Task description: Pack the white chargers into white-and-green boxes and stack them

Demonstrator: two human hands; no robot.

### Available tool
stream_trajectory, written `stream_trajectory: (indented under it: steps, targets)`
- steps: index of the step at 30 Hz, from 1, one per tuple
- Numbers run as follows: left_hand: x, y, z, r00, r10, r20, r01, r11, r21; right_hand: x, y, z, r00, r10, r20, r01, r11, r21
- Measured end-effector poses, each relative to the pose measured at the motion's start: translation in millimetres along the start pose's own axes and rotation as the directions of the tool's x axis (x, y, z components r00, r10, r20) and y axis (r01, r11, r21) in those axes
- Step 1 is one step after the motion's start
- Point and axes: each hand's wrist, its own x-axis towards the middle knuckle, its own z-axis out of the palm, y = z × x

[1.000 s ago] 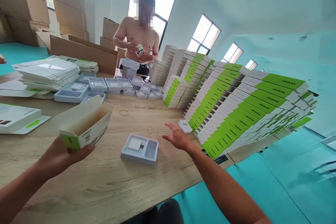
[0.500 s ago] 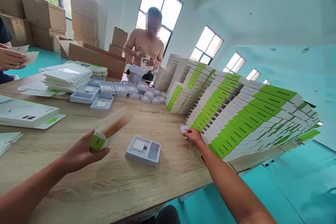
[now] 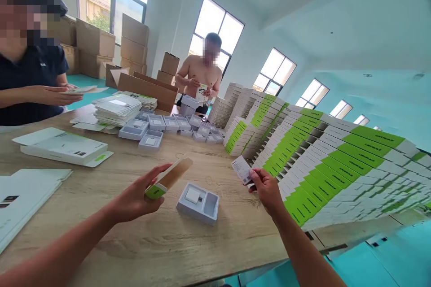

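My left hand (image 3: pixel 143 195) is wrapped round a small open carton (image 3: pixel 173 174), white and green outside and brown inside, tilted with its open end away from me. Between the thumb and fingers of my right hand (image 3: pixel 266 188) is a white printed card (image 3: pixel 241 169), held just above the table beside the stacked boxes. A grey plastic tray (image 3: pixel 197 203) with a white square piece in one compartment lies on the table between my hands. Its other compartment shows bare.
Tall stacks of white and green boxes (image 3: pixel 323 166) line the right side. More grey trays (image 3: pixel 151 140) and a pile of flat cartons (image 3: pixel 116 110) sit further back. A flattish white box (image 3: pixel 63 148) lies left. Two co-workers stand across the table, holding cartons.
My right hand has lifted the card, which now shows more fully. My view has swung left, bringing more of the left co-worker into sight. The carton remains in my left hand.
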Motion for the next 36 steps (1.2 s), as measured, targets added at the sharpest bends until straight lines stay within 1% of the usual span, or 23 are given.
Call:
stream_trajectory:
  steps: [1, 2, 3, 5, 6, 7, 9, 11, 12, 13, 14, 15, 16, 17, 18, 19, 21, 23, 26, 29, 31, 33, 36]
  targets:
    - [2, 0, -3.5, 0.997, 0.013, 0.070, -0.014, 1.000, 0.014, -15, -17, 5, 0.997, -0.006, 0.077, -0.003, 0.993, 0.117]
    - [4, 0, -6.7, 0.990, 0.037, 0.137, -0.043, 0.998, 0.044, -29, -34, 12, 0.982, 0.002, 0.190, -0.058, 0.957, 0.286]
    - [5, -1, -9.5, 0.979, 0.068, 0.192, -0.084, 0.993, 0.079, -43, -50, 18, 0.950, 0.016, 0.313, -0.153, 0.895, 0.418]
    - [7, -3, -12.7, 0.957, 0.127, 0.260, -0.169, 0.975, 0.144, -63, -81, 33, 0.860, 0.036, 0.509, -0.349, 0.768, 0.536]
    - [7, -5, -13.2, 0.943, 0.148, 0.297, -0.208, 0.961, 0.181, -69, -94, 41, 0.824, 0.047, 0.565, -0.414, 0.730, 0.543]
    - [6, -6, -13.1, 0.931, 0.167, 0.323, -0.244, 0.946, 0.215, -72, -105, 48, 0.802, 0.054, 0.596, -0.451, 0.709, 0.542]
    - [6, -8, -12.2, 0.916, 0.201, 0.346, -0.303, 0.913, 0.271, -73, -120, 62, 0.785, 0.054, 0.617, -0.475, 0.692, 0.544]
    - [5, -7, -11.8, 0.908, 0.222, 0.354, -0.335, 0.893, 0.301, -68, -124, 72, 0.779, 0.050, 0.625, -0.481, 0.686, 0.546]
    - [5, -7, -12.1, 0.906, 0.225, 0.358, -0.341, 0.889, 0.304, -64, -120, 75, 0.787, 0.049, 0.616, -0.471, 0.693, 0.546]
    - [6, -6, -12.8, 0.905, 0.224, 0.361, -0.339, 0.892, 0.298, -61, -114, 77, 0.811, 0.047, 0.584, -0.433, 0.720, 0.543]
    - [6, -6, -13.6, 0.908, 0.219, 0.358, -0.329, 0.901, 0.282, -57, -103, 79, 0.853, 0.033, 0.520, -0.352, 0.772, 0.528]
    - [6, -6, -14.6, 0.913, 0.209, 0.349, -0.309, 0.915, 0.261, -53, -90, 80, 0.898, -0.009, 0.440, -0.228, 0.846, 0.482]
    - [6, -5, -15.7, 0.921, 0.196, 0.338, -0.286, 0.928, 0.239, -49, -75, 83, 0.926, -0.082, 0.368, -0.074, 0.918, 0.389]
    - [6, -5, -16.6, 0.927, 0.182, 0.329, -0.264, 0.938, 0.224, -46, -59, 86, 0.928, -0.168, 0.334, 0.082, 0.963, 0.256]
    - [5, -5, -17.6, 0.931, 0.170, 0.322, -0.248, 0.944, 0.218, -44, -42, 89, 0.908, -0.237, 0.346, 0.208, 0.971, 0.118]
    - [5, -5, -18.4, 0.934, 0.161, 0.319, -0.239, 0.945, 0.223, -43, -26, 93, 0.879, -0.273, 0.391, 0.292, 0.956, 0.010]
    - [5, -3, -20.1, 0.934, 0.155, 0.322, -0.244, 0.935, 0.257, -46, -2, 98, 0.838, -0.270, 0.474, 0.351, 0.932, -0.089]
    - [5, -2, -22.1, 0.930, 0.158, 0.332, -0.265, 0.914, 0.306, -55, 8, 94, 0.839, -0.268, 0.474, 0.346, 0.934, -0.084]
    - [7, -2, -25.3, 0.900, 0.183, 0.395, -0.356, 0.831, 0.426, -76, -1, 65, 0.838, -0.296, 0.458, 0.324, 0.946, 0.017]
    - [9, -3, -26.2, 0.842, 0.187, 0.506, -0.480, 0.689, 0.543, -95, -26, 26, 0.807, -0.303, 0.506, 0.266, 0.953, 0.147]
    - [10, -4, -24.8, 0.806, 0.179, 0.565, -0.543, 0.604, 0.583, -101, -43, 9, 0.808, -0.306, 0.503, 0.265, 0.952, 0.154]
    - [10, -4, -22.6, 0.776, 0.181, 0.605, -0.592, 0.540, 0.598, -104, -56, 4, 0.835, -0.313, 0.453, 0.301, 0.948, 0.100]
    - [9, -2, -19.5, 0.744, 0.195, 0.639, -0.642, 0.473, 0.603, -105, -64, 9, 0.873, -0.319, 0.369, 0.340, 0.940, 0.009]
